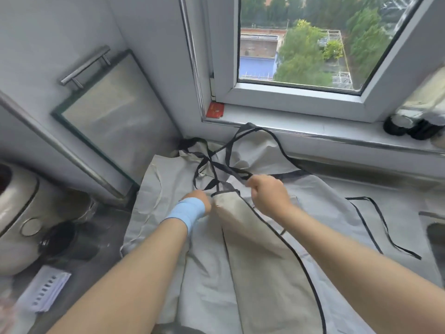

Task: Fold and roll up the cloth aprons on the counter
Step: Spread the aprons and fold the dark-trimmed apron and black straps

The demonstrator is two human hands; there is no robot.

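Aprons (pixel 265 249) lie overlapped on the tabletop (pixel 361 174) below the window, the top one folded lengthwise. Left hand (pixel 198 201) is closed on the bib edge; right hand (pixel 269 191) is fisted around a black strap (pixel 231 169). Straps are tangled beyond the bib. Recommended: gather straps onto the folded panel, keep edges aligned, smooth creases before rolling tightly.
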